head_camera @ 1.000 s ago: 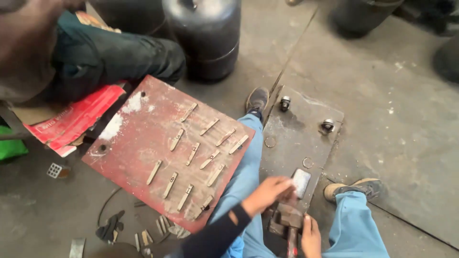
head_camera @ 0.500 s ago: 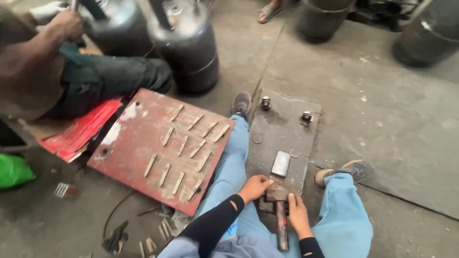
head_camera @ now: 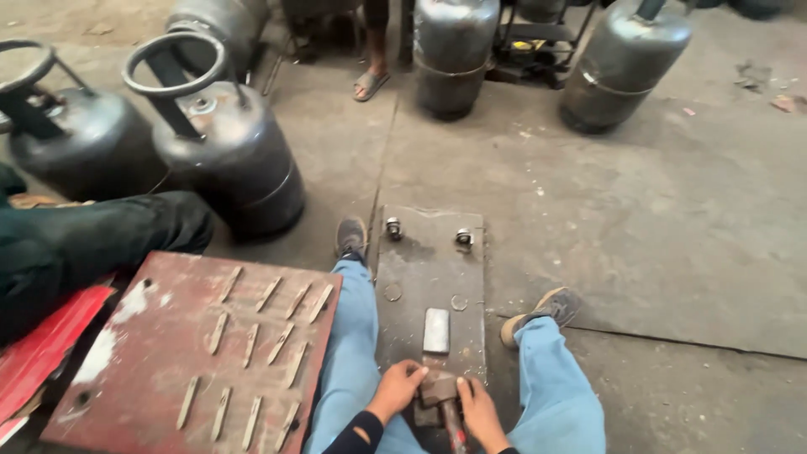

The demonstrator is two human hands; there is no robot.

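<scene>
I sit on the floor with my legs on either side of a dark steel plate (head_camera: 429, 269). A small bright metal piece (head_camera: 435, 329) lies flat on that plate. Just below it rests the head of a hammer (head_camera: 439, 390), its handle running toward me. My left hand (head_camera: 398, 388) curls against the left side of the hammer head. My right hand (head_camera: 477, 408) grips the hammer just under the head, on the right. Two bolts (head_camera: 393, 227) stick up at the plate's far end.
A red metal sheet (head_camera: 160, 353) with several small metal strips laid in rows lies at my left. Another person's dark trouser leg (head_camera: 92, 240) reaches in from the left. Several dark gas cylinders (head_camera: 227, 151) stand around, and a sandalled foot (head_camera: 370, 84) stands at the back.
The view has tilted up and forward, bringing more cylinders and floor into sight. Both hands stay on the hammer by the small metal piece.
</scene>
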